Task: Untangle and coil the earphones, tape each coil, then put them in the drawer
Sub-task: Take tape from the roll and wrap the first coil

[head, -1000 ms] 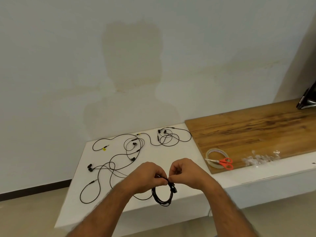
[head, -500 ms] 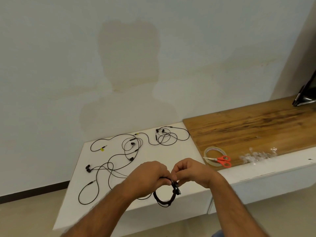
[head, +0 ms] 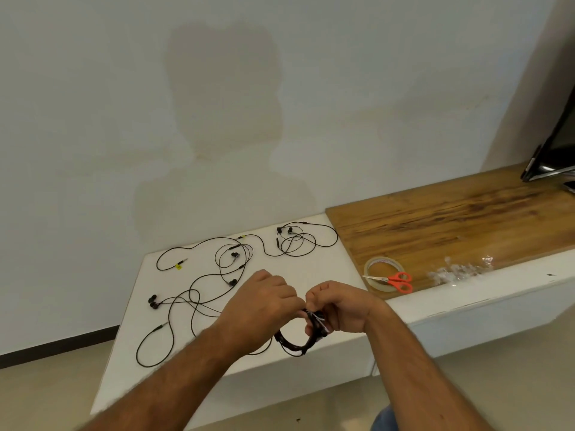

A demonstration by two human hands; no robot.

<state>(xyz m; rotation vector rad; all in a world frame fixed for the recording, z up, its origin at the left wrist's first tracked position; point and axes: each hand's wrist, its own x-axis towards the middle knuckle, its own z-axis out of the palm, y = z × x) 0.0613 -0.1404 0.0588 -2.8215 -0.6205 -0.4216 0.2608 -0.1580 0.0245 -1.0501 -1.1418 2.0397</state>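
Observation:
A coiled black earphone [head: 295,345] hangs between my hands above the front of the white cabinet top [head: 336,265]. My left hand [head: 261,306] grips the coil's top from the left. My right hand [head: 340,309] pinches it on the right, where a clear strip of tape [head: 319,320] shows around the wires. Several loose black earphones [head: 217,275] lie tangled across the white top behind my hands, one bundle [head: 298,241] at the back right. A clear tape roll [head: 381,272] and orange-handled scissors [head: 395,279] lie on the wooden top [head: 451,219].
Crumpled clear tape bits [head: 460,270] lie near the wooden top's front edge. A dark screen [head: 557,150] stands at the far right. The white cabinet front [head: 482,318] runs below the tops. The wall stands close behind.
My hands stayed together on the coil while my right fingers worked along its right side, where tape now shows. The view shifted slightly left and down.

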